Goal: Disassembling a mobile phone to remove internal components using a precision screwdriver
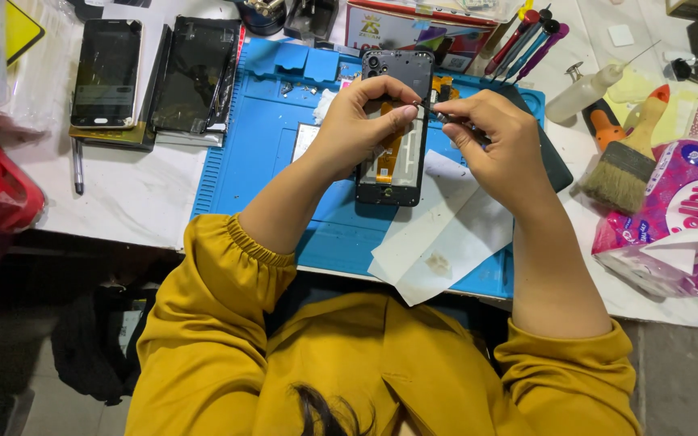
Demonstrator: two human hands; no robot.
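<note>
An opened black phone frame (395, 173) lies upright on the blue work mat (260, 145), its orange flex parts showing inside. My left hand (357, 125) rests over the frame's left side, thumb and forefinger pinched at its upper right edge. My right hand (498, 141) pinches a thin metal tool, probably tweezers (439, 115), with the tip meeting the frame's right edge beside my left fingertips. Both wrists hover over the mat.
White paper sheets (446, 234) lie on the mat under my right forearm. Two dark phones or screens (107, 73) (195, 73) sit at the left. A brush (628, 161), a small bottle (583, 93), pens (523, 40) and a tissue pack (672, 218) stand at the right.
</note>
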